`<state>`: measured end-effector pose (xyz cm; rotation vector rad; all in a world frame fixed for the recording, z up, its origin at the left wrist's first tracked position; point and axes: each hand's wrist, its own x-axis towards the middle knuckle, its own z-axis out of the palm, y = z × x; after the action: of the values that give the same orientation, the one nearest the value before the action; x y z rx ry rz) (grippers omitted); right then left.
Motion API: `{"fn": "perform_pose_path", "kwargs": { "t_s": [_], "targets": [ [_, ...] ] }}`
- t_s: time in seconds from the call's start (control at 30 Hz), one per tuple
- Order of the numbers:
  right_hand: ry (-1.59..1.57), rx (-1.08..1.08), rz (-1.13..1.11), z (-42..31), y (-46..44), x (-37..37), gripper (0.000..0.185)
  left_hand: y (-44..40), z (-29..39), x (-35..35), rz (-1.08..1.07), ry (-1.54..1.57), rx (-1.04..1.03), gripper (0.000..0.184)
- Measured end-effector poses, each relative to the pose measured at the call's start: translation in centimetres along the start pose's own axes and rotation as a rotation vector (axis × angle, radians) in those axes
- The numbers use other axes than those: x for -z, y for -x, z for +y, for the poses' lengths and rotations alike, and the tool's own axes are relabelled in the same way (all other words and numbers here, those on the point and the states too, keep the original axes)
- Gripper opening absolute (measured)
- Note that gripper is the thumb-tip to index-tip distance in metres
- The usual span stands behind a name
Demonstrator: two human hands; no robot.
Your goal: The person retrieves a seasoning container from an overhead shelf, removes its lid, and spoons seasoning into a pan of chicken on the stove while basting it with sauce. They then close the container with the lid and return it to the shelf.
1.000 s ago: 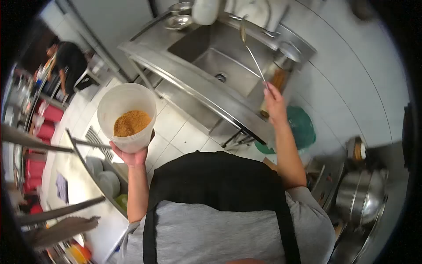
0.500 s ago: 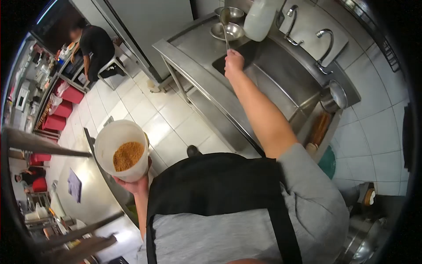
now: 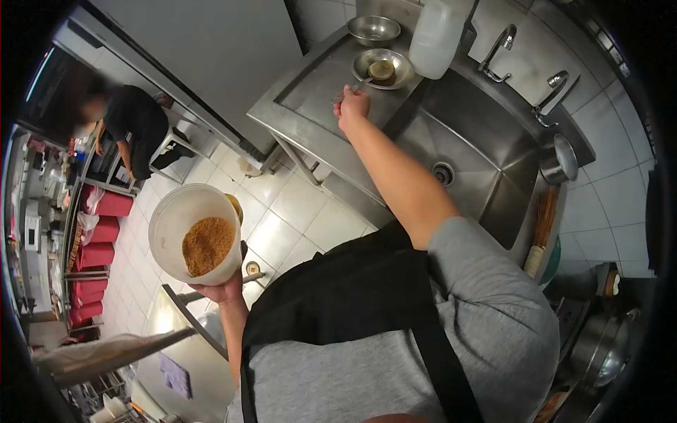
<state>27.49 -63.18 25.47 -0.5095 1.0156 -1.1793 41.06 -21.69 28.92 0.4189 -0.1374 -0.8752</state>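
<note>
My left hand [image 3: 220,287] is wrapped round the base of a translucent plastic tub [image 3: 166,229], tilted toward me. Brown granular stuff [image 3: 209,247] covers the tub's bottom. Over the steel counter, my right hand [image 3: 352,107] is closed on the handle of a ladle [image 3: 381,69]. The ladle's round head rests in a shallow steel bowl [image 3: 402,70] beside the sink. Another steel bowl [image 3: 374,29] stands behind that one, and a whitish plastic jug [image 3: 434,42] is just to their right.
A sink [image 3: 479,155] with two taps [image 3: 502,49] lies right of the counter. A steel pot [image 3: 559,161] and a stick brush [image 3: 543,225] are at its right end. A person [image 3: 137,127] sits at the upper left. A purple cloth [image 3: 175,375] lies on a lower-left table.
My right hand has moved from over the sink's right side to the counter, and the ladle's head has come down into the bowl. My left hand still holds the tub. The view has shifted.
</note>
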Motion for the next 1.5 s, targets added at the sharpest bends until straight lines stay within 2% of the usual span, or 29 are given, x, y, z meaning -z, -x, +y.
{"fn": "perform_pose_path", "kwargs": {
  "t_s": [0.13,0.23,0.33,0.43,0.53,0.63,0.67,0.83,0.97,1.03,1.13,1.23,1.3,1.33,1.37,1.4,1.5],
  "targets": [
    [-0.276,-0.121,-0.125,-0.8,0.6,-1.0,0.028,-3.0,-1.6,-0.4,0.018,-0.057,0.049,0.073],
    [-0.452,-0.326,-0.224,-0.2,-0.8,-0.8,0.035,-4.6,-2.7,-0.2,0.07,-0.058,0.059,0.07],
    [-0.451,-0.401,-0.207,-0.7,-0.8,-1.1,0.04,-5.9,-3.9,-1.6,0.152,-0.113,0.053,0.069],
    [-0.417,-0.476,-0.194,-1.9,-0.3,-1.6,0.041,-7.6,-4.4,-1.3,0.233,-0.029,0.026,0.073],
    [-0.433,-0.479,-0.105,-2.6,0.3,-2.3,0.037,-9.4,-4.6,-1.1,0.167,-0.022,0.078,0.073],
    [-0.015,-0.252,-0.292,0.2,-1.7,-0.8,0.036,-11.5,-4.1,-0.6,0.125,-0.196,0.141,0.074],
    [0.047,-0.232,-0.25,1.6,-2.4,0.0,0.037,-11.9,-3.7,0.0,0.03,-0.204,0.204,0.075],
    [0.408,-0.025,0.003,3.2,-2.1,1.8,0.053,-15.5,-3.1,-2.0,0.235,-0.234,0.2,0.077],
    [0.583,0.08,0.035,4.1,-2.3,2.4,0.06,-18.2,-1.6,-0.4,0.118,-0.218,0.246,0.073],
    [0.687,0.1,0.01,4.2,-2.5,2.5,0.06,-19.3,-1.7,-0.9,0.145,-0.231,0.241,0.069],
    [1.083,0.633,0.208,4.2,-1.6,1.9,0.057,-19.9,-1.7,-1.5,0.18,-0.203,0.291,0.067],
    [0.538,0.221,-0.099,3.0,3.0,-2.1,0.059,-20.9,-2.0,-1.4,0.123,-0.184,0.365,0.067],
    [0.148,-0.21,-0.504,3.0,6.3,-3.9,0.061,-21.5,-2.3,-1.5,0.068,-0.179,0.423,0.068],
    [0.052,-0.259,-0.546,4.1,7.0,-4.3,0.061,-22.0,-2.6,-1.5,0.033,-0.174,0.46,0.068],
    [-0.046,-0.298,-0.585,5.5,7.0,-4.3,0.061,-22.2,-2.8,-1.6,-0.002,-0.176,0.497,0.068],
    [-0.028,-0.32,-0.531,6.9,6.0,-3.5,0.062,-22.4,-3.1,-1.7,-0.042,-0.179,0.544,0.068],
    [0.073,-0.455,-0.248,5.9,6.9,-1.2,0.073,-22.9,-4.4,-1.7,-0.204,-0.214,0.705,0.069]
  ]
}}
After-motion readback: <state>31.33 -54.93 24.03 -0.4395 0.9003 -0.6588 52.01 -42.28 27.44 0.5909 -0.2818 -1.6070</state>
